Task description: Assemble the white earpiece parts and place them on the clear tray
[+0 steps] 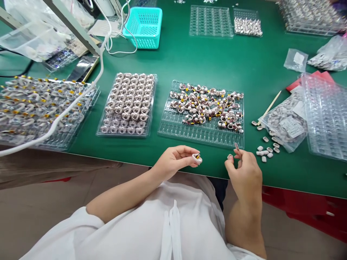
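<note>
My left hand point(175, 160) pinches a small pale pink earbud shell point(197, 158) with a bit of yellow and dark inside, just over the near edge of the green table point(206, 57). My right hand point(242, 169) is to its right, fingers curled together, a thin grey piece point(236, 146) sticking up from the fingertips. Just beyond both hands lies a clear tray point(200, 135) with a loose heap of shells and wired parts point(207, 106). To its left is a clear tray filled with neat rows of pink shells point(129, 103).
Small white caps point(267, 150) lie scattered right of my right hand, beside plastic bags of parts point(284, 122) and stacked clear trays point(326, 115). Stacked trays with yellow-tagged parts point(40, 108) sit at left under a white cable point(78, 95). A teal basket point(143, 27) stands at the back.
</note>
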Available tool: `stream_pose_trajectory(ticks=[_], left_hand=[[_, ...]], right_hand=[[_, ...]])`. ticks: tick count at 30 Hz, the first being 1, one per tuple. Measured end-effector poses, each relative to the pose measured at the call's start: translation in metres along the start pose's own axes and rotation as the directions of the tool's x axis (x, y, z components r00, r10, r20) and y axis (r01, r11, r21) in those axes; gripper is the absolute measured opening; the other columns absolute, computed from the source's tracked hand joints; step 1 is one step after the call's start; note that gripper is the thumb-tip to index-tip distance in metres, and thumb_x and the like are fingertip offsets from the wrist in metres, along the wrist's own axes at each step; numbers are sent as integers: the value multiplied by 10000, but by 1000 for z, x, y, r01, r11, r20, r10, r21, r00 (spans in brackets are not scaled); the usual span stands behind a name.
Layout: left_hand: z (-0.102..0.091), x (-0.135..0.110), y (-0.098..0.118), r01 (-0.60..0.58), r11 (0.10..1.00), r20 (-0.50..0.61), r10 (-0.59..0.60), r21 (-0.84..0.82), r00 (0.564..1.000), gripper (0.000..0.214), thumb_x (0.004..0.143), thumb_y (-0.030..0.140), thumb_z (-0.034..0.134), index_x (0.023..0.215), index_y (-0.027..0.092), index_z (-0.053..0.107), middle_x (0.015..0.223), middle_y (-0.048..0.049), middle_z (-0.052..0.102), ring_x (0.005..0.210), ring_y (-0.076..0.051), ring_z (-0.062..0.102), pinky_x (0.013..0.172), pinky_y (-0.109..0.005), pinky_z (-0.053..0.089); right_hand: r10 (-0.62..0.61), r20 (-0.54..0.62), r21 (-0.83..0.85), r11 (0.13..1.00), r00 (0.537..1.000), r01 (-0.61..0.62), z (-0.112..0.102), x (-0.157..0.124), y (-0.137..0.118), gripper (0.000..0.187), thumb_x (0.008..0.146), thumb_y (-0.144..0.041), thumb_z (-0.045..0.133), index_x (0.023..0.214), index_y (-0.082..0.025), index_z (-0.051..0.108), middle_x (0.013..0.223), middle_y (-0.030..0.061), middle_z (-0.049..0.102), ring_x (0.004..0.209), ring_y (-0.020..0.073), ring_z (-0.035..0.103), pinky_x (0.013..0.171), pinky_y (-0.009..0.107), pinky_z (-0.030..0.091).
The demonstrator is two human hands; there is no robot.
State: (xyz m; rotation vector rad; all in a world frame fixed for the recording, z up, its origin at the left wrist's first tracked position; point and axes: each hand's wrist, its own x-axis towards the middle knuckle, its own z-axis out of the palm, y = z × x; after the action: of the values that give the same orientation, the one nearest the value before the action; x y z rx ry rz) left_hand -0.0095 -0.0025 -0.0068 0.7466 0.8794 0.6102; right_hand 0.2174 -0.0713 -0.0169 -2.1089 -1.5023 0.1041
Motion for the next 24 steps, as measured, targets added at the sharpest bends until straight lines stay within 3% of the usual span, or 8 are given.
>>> stream_pose_trajectory(ticks=[3, 6, 9, 15, 19, 24], left_hand=[[0, 4, 1, 122, 989, 67, -116, -87, 991, 294, 698, 261, 881, 919, 111, 759, 849, -92, 796, 745, -172, 744, 740, -285, 599], [1, 6, 2, 214, 967, 146, -194, -135, 970, 292, 685, 264, 886, 894, 96, 769, 822, -92, 781, 725, -165, 730, 711, -269, 582], [1, 6, 4, 262, 952, 224, -224, -156, 949, 254, 713, 258, 865, 887, 95, 780, 833, -87, 770, 734, -157, 719, 700, -260, 581], [1, 6, 12, 339, 931, 213, -307, -137, 928, 285, 663, 284, 896, 825, 79, 783, 761, -85, 760, 659, -144, 713, 658, -241, 599], [2, 6, 13, 348, 930, 184, -324, -120, 928, 308, 651, 306, 908, 821, 82, 784, 755, -95, 770, 642, -145, 719, 642, -237, 608], [3, 4, 10, 280, 956, 165, -262, -92, 951, 334, 686, 326, 889, 910, 96, 800, 848, -114, 792, 705, -153, 737, 702, -254, 623]], right_hand=[[-50, -81, 242, 968, 995, 69, -1, -6, -10, 225, 870, -204, 617, 1090, -210, 666, 927, 42, 642, 641, 143, 538, 624, 292, 476], [-106, 51, 582, 811, 993, 56, 2, -15, -27, 202, 897, -177, 633, 1071, -257, 699, 945, 23, 627, 675, 120, 563, 558, 245, 448], [-196, 194, 762, 647, 961, -22, 8, -18, -36, 206, 907, -156, 638, 1056, -275, 717, 931, 18, 606, 663, 104, 555, 516, 233, 411], [-293, 254, 837, 544, 922, -58, 15, -12, -34, 193, 897, -132, 657, 1015, -271, 718, 916, 18, 598, 715, 116, 590, 570, 246, 439], [-290, 279, 826, 559, 916, -75, 15, -10, -36, 129, 903, -137, 642, 948, -247, 690, 902, 19, 599, 738, 125, 594, 595, 250, 446], [-227, 350, 807, 566, 909, -169, 17, -8, -37, 70, 914, -177, 620, 889, -218, 670, 867, 27, 587, 745, 141, 567, 610, 263, 440]])
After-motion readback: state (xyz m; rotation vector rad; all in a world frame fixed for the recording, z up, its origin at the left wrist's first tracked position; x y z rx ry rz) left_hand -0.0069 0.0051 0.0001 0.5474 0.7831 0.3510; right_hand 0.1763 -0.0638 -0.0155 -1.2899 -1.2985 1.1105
